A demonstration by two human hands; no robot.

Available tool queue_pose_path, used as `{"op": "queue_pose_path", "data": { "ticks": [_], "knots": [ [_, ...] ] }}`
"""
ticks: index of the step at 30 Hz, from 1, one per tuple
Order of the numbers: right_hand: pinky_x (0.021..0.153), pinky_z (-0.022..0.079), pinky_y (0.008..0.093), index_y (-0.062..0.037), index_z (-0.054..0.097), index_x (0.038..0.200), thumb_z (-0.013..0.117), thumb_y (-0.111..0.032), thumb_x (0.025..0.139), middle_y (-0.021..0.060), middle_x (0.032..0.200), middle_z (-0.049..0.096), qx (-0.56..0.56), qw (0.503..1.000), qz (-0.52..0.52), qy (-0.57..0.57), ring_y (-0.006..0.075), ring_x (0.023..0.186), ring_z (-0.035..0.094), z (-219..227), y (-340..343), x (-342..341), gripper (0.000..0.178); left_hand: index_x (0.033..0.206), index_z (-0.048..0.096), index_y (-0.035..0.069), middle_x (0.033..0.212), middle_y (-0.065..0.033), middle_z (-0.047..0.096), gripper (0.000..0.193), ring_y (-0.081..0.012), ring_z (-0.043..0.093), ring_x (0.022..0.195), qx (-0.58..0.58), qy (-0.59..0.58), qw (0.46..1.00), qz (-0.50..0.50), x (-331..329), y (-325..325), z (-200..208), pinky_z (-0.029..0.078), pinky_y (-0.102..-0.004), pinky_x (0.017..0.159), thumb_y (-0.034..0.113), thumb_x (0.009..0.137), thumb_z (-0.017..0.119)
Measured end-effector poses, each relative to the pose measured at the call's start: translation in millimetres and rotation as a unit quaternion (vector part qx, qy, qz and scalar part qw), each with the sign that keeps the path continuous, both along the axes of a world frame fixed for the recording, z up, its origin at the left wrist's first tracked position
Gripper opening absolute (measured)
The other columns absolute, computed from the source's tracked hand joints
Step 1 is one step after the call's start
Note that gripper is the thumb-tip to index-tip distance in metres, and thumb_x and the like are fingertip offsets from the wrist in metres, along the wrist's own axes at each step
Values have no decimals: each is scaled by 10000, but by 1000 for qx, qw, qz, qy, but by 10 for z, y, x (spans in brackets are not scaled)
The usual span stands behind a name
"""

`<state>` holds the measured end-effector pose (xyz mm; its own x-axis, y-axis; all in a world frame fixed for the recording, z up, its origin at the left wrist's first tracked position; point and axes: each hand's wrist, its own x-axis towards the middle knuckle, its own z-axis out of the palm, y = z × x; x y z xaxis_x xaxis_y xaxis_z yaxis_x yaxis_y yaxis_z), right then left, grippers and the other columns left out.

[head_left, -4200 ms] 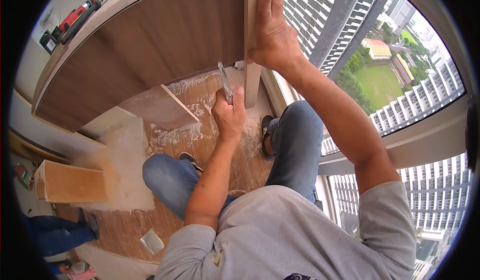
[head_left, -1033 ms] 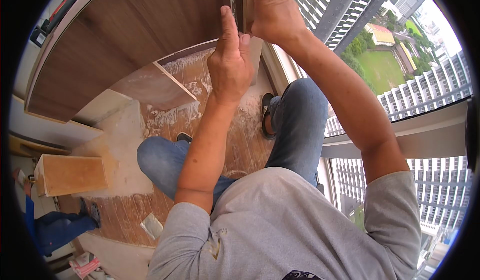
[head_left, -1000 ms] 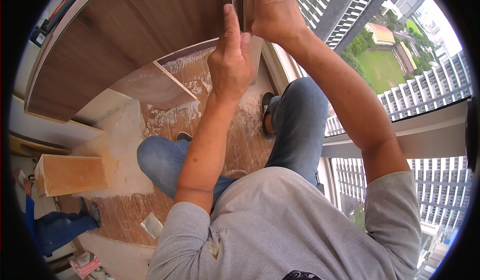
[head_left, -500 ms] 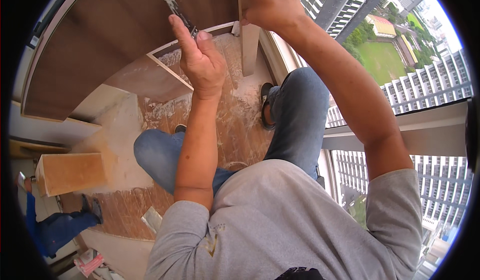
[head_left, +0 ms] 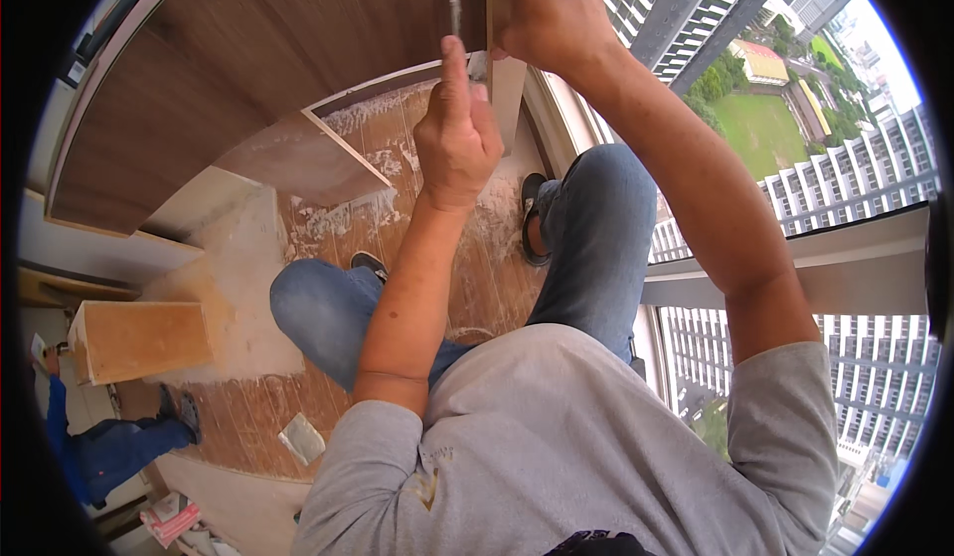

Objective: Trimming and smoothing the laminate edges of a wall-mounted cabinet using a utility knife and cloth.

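At upper centre, a thin metal tool [head_left: 455, 11] is clenched in the left hand [head_left: 457, 139] beside the upright panel edge [head_left: 497, 19] clasped by the right hand [head_left: 542, 9]; a slip is judged likely to gouge the veneer or nick the knuckles.

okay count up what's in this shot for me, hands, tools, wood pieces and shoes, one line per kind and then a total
Hands: 2, the left hand and the right hand
Tools: 1, a thin metal tool in the left hand
Wood pieces: 3, the brown panel, the upright board under the right hand, the pale wooden box
Shoes: 2, dark shoes
Total: 8
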<state>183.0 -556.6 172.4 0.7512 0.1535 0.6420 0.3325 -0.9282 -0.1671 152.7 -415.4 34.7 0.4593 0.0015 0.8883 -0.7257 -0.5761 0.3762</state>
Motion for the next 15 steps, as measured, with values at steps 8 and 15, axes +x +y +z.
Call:
{"op": "queue_pose_path", "data": {
  "ticks": [8, 15],
  "knots": [
    [910, 571, 556, -25, -119, 1622, 851, -151, 723, 434, 1631, -54, 59, 993, 9, 104, 610, 1087, 607, 141, 51, -91, 1329, 1556, 347, -93, 1391, -329, 598, 654, -448, 678, 1171, 32, -29, 999, -26, 301, -114, 193, 594, -421, 934, -37, 946, 578],
    [903, 561, 565, -18, -117, 1621, 817, -110, 732, 450, 1621, -51, 63, 997, 22, 42, 610, 1055, 617, -15, -5, -22, 1293, 1560, 332, -88, 1338, -308, 636, 699, -436, 705, 1086, 63, -64, 996, 25, 375, -234, 118, 611, -430, 873, -49, 911, 590]
  ]
}}
